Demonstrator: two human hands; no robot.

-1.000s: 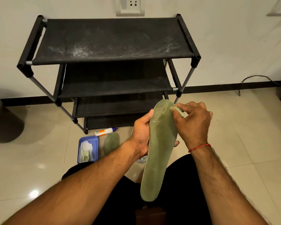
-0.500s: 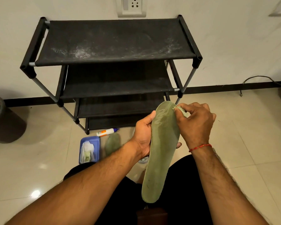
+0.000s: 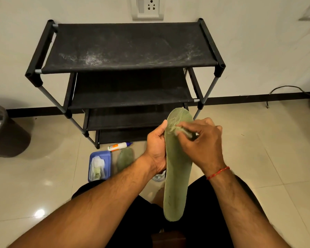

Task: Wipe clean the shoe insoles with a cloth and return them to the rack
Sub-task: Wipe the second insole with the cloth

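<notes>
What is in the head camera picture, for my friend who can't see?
A person's left hand holds a long green foam insole while the right hand presses a small pale green cloth to its top end. Behind stands a dusty black fabric shoe rack; a second green insole and a blue plastic tray lie on the tiled floor.

A: What colour lies between the left hand [image 3: 157, 149] and right hand [image 3: 203, 146]?
B: An olive-green insole [image 3: 177, 176], net-patterned at its far tip.
A: Beyond them?
B: A black rack [image 3: 132, 51] streaked dusty white; left of them, a blue tray [image 3: 101, 153].
</notes>
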